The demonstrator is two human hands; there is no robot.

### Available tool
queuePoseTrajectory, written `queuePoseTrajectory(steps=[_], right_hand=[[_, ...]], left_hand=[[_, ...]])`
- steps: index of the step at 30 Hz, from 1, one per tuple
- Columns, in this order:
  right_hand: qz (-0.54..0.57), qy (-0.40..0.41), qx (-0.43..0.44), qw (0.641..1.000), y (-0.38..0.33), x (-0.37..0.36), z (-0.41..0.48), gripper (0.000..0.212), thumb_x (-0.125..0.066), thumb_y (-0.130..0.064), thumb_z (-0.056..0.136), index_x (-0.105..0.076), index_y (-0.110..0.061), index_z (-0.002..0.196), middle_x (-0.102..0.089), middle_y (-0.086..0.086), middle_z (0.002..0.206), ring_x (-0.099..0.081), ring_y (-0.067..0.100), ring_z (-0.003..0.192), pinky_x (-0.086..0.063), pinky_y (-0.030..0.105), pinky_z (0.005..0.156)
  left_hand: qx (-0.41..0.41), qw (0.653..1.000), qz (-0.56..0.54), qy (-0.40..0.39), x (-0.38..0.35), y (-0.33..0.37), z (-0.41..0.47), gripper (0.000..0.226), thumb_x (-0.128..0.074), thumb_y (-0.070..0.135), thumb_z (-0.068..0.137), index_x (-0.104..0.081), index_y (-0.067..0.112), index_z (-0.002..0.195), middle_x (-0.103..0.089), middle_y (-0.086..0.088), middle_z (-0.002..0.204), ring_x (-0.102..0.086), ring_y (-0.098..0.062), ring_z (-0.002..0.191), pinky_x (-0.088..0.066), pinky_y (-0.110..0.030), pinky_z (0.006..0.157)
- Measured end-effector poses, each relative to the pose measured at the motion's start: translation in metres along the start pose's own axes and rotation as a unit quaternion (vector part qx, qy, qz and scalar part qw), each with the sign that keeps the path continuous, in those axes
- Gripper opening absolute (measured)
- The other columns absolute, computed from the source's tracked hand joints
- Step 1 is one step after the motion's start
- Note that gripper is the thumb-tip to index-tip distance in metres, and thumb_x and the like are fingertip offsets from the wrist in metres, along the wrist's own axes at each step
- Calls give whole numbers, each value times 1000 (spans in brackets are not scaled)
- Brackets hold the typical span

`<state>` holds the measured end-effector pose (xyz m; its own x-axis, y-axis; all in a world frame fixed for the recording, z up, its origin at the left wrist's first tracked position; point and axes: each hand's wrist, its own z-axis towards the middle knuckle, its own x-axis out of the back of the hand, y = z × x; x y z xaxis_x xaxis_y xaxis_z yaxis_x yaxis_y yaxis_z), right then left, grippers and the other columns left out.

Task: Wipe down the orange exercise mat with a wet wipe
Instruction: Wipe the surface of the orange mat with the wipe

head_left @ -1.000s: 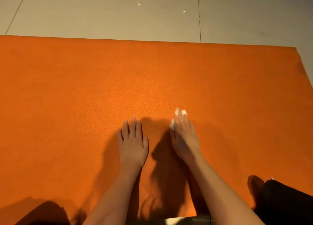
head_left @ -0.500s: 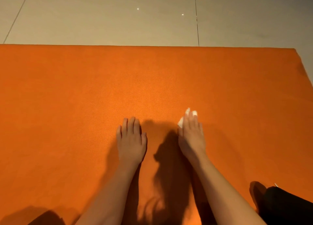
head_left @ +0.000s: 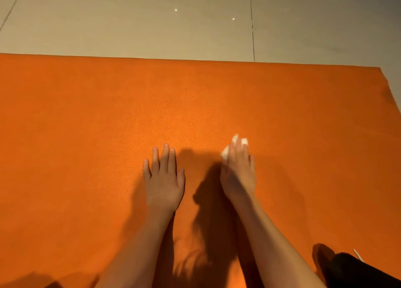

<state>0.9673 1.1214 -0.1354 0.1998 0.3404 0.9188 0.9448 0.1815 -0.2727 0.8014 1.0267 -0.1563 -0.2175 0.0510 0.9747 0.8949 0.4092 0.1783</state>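
Right hand, palm down, fingers straight and held close together, pressing a white wet wipe flat against the orange exercise mat. The wipe is largely covered by the fingers and shows only as a corner at the thumb side and two small tips past the fingertips. Left hand lies flat on the mat just beside the right, apart from it, fingers extended and nearly touching one another, thumb set slightly out; it holds nothing. Both hands rest well back from the mat's far edge and well apart from its far right corner. Between the two forearms a dark shadow falls on the mat (its lower part frayed, like loose hair). The mat fills most of the view and runs out of frame at the left and at the bottom. Beyond its far edge lies a pale glossy tiled floor with one dark grout line running away from the mat and two small light reflections. At the lower right corner of the frame a dark garment overlaps the mat, with a thin white strip beside it; what the strip is cannot be told.
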Motion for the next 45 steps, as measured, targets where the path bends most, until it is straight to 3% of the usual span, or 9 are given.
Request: queuePoseTrajectory(steps=[4,8,12,18,22,25,32,38,45], right_hand=[[41,46,-69,996,-5,-4,-20,59,-30,-25,105,-3,-14,156,8,-1,164,8,21,151,1,40,121],[55,29,25,998,-41,-24,-37,60,-26,-29,99,-21,-7,154,-14,8,163,-8,28,150,-9,44,122],[10,2,86,996,-35,-13,-8,61,-29,-24,100,-9,-12,157,-2,4,164,4,22,151,-5,45,123],[28,34,-88,995,-1,8,0,59,-27,-23,105,2,-17,156,13,-4,163,12,18,150,5,39,121],[75,42,-22,996,-28,-16,-26,59,-34,-22,101,-17,-9,156,-8,4,164,1,26,151,-4,40,121],[36,10,51,998,-40,-19,-22,68,-11,-34,93,-17,-8,155,-8,6,164,0,27,151,-7,43,122],[13,12,-63,998,4,10,11,59,-24,-28,105,3,-18,156,13,-5,163,10,19,151,3,41,121],[56,25,20,998,-31,-16,-7,63,-19,-35,96,-32,-6,151,-16,7,162,-9,30,150,-11,47,121],[-22,5,39,999,-9,12,46,58,-22,-28,101,-6,-19,157,6,-5,164,7,17,151,1,42,120]], left_hand=[[-1,1000,-3,6,1,1,-1,61,-22,41,99,-35,10,151,-29,-8,159,-17,-29,149,-8,-48,117],[-3,1000,0,13,0,3,0,61,-26,40,98,-39,9,149,-33,-9,157,-22,-30,147,-10,-49,116],[-2,1000,0,16,2,4,0,60,-27,40,98,-39,8,148,-34,-9,156,-23,-30,147,-10,-49,116],[-2,1000,-5,13,3,3,0,60,-26,40,99,-38,8,148,-34,-9,156,-21,-30,147,-8,-48,117],[4,1000,-17,19,7,5,4,59,-30,40,96,-47,8,142,-44,-10,150,-30,-33,143,-13,-48,113],[12,998,-38,47,11,9,16,53,-35,36,93,-57,5,129,-55,-14,136,-37,-33,133,-21,-46,108],[13,999,-46,-11,12,18,62,59,-17,44,104,-11,19,157,-1,3,164,8,-20,151,6,-42,120],[13,999,-25,25,5,19,61,65,-16,47,98,-26,15,154,-18,-2,163,-6,-24,151,-1,-44,119],[15,999,-22,21,6,20,62,63,-21,45,98,-31,14,152,-23,-4,161,-10,-26,151,-9,-48,119]])
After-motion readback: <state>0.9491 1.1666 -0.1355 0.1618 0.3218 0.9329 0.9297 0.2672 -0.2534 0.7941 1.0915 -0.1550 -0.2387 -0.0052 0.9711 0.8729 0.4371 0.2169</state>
